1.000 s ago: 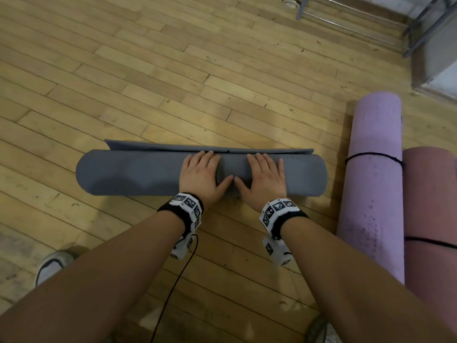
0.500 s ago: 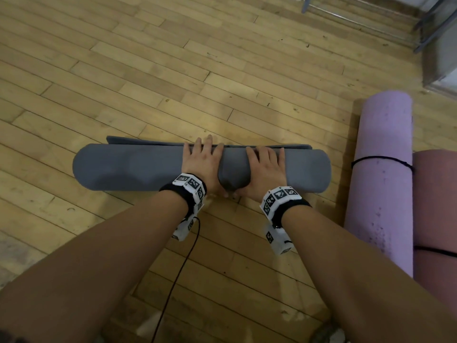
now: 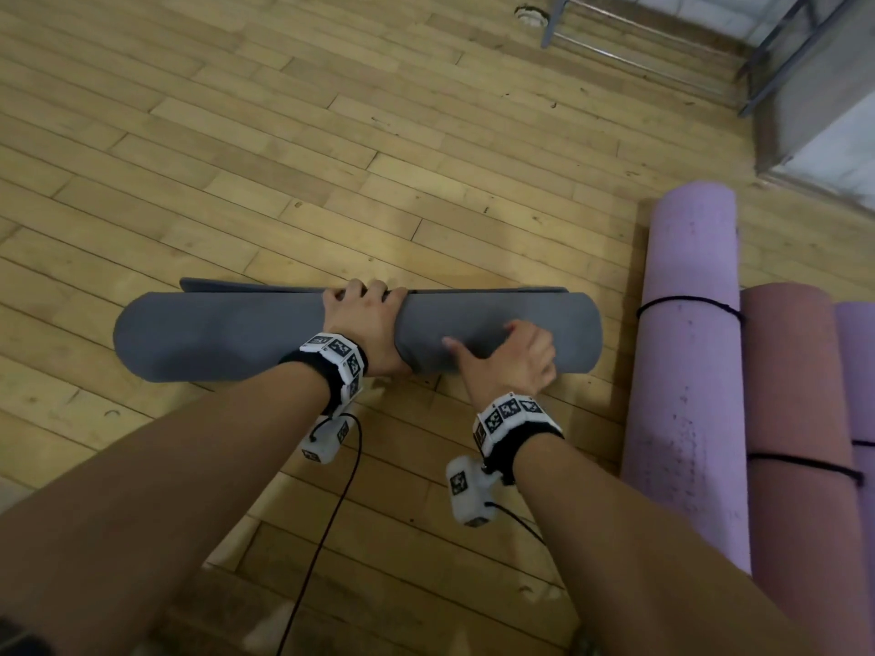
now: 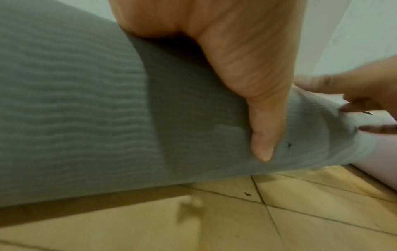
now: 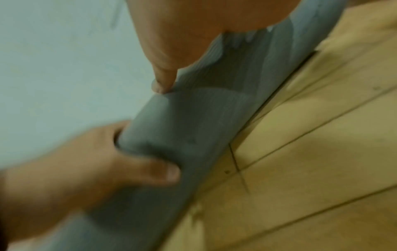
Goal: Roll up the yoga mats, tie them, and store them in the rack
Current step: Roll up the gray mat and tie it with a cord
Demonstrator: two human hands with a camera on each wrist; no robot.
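Observation:
A grey yoga mat lies rolled up crosswise on the wooden floor, with its loose end showing as a thin flap along the far side. My left hand grips the middle of the roll, fingers curled over the far side. In the left wrist view its thumb lies on the near face of the grey mat. My right hand holds the near side further right, fingers curled and thumb stretched along the roll. The right wrist view shows that thumb on the grey mat.
Two rolled mats, a lilac one and a dusty pink one, lie lengthwise just right of the grey roll, each tied with black cord. A third shows at the edge. A metal rack frame stands far right.
Both hands lay flat on top of the roll. Now my left hand's fingers curl over the far side, and my right hand has shifted right and down the near side with fingers curled.

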